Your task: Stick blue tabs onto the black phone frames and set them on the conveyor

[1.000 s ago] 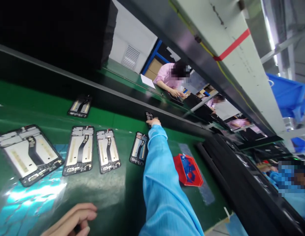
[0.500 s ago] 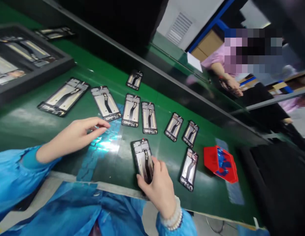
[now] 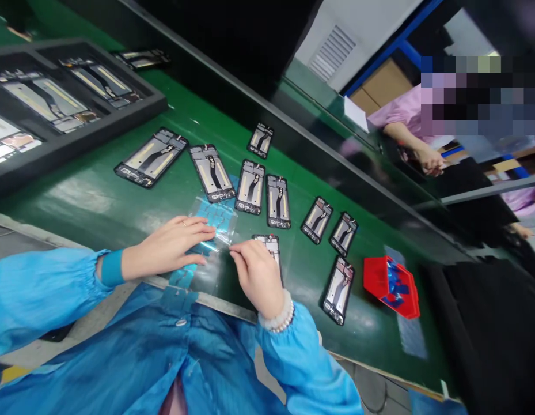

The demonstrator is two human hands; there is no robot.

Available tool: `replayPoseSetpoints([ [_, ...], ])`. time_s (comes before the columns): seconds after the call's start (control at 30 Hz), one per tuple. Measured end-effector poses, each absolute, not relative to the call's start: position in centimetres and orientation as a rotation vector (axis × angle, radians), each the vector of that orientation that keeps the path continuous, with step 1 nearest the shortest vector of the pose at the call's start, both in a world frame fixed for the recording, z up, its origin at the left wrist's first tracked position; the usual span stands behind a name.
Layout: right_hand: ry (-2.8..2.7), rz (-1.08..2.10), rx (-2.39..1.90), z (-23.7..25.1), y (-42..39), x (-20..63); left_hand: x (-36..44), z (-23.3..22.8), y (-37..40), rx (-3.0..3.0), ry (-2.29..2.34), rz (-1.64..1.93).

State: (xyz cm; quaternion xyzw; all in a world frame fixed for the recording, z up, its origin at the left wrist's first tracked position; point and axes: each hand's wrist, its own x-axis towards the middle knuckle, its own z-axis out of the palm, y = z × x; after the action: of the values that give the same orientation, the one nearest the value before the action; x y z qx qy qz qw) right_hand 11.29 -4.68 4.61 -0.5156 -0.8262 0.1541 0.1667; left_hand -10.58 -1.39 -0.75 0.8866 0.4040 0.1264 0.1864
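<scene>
My left hand (image 3: 170, 248) lies with fingers stretched out over a clear sheet of blue stickers (image 3: 222, 222) on the green bench. Close to that sheet's right edge, the thumb and forefinger of my right hand (image 3: 261, 276) are pinched together; whatever is between them is too small to make out. Partly hidden behind the right hand is an opened phone body (image 3: 269, 242), its metal back and black ribbon cable facing up like the others. Just beyond the sheet lie more phone bodies, the nearest being one tilted phone body (image 3: 212, 173) and another beside it (image 3: 250, 187).
Several more phone bodies (image 3: 317, 219) are spread across the green bench (image 3: 98, 202). A black foam tray (image 3: 157, 104) holds phone bodies at the left. At the right sits a red bin (image 3: 375, 276) with blue pieces. Behind the partition, a co-worker's hands (image 3: 429, 158) are visible.
My right hand has let go of the phone body and moved up and left towards the sticker sheet, fingers now pinched. My left hand has moved onto the sheet. The view has shifted.
</scene>
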Motion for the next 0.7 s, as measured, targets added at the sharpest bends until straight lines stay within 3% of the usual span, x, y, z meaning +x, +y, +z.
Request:
replayPoseSetpoints([
  [0.5, -2.661, 0.494, -1.512, 5.0, -0.4, 6.7, -10.1, 0.2, 1.0, 2.336, 1.214, 0.400],
  [0.6, -2.458, 0.646, -1.446, 5.8, -1.0, 7.8, -10.8, 0.8, 1.2, 2.311, 1.112, 0.360],
  [0.7, -1.784, 1.042, -1.422, 6.4, -2.3, 9.9, -10.8, 1.8, 0.3, 2.141, 1.035, 0.462],
])
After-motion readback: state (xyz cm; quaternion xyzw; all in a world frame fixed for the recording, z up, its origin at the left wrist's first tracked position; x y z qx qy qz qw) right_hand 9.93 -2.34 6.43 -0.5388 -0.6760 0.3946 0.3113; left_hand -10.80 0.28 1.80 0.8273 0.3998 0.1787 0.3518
